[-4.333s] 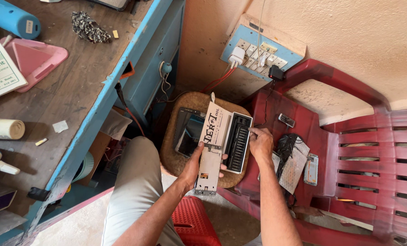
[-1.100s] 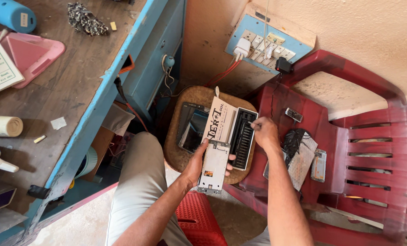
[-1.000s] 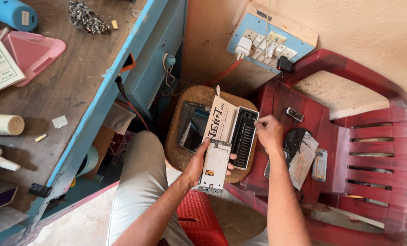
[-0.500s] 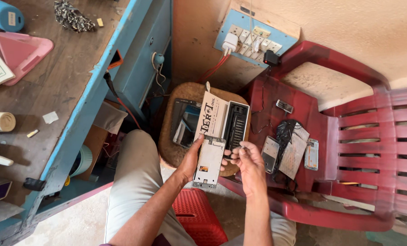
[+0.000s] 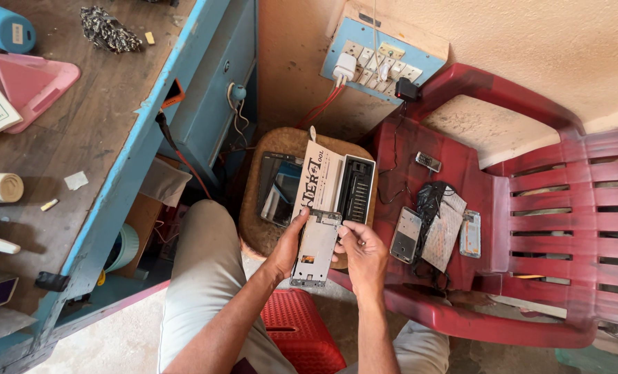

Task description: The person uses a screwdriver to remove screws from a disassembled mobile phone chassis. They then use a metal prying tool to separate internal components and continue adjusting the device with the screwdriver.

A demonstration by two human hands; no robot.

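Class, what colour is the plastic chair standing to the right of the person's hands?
The plastic chair is dark red, faded in patches; the head view shows it best.

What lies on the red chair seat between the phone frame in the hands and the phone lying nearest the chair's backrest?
In the head view, another phone lies face up, then a tangle of black cable on a grey mesh-patterned panel, between the phone frame and that far phone.

Glossy red plastic chair point(image 5: 530, 208) — rough, worn wooden bench point(image 5: 80, 131).

Right hand point(image 5: 364, 255) — now on phone frame point(image 5: 316, 248) (top edge)
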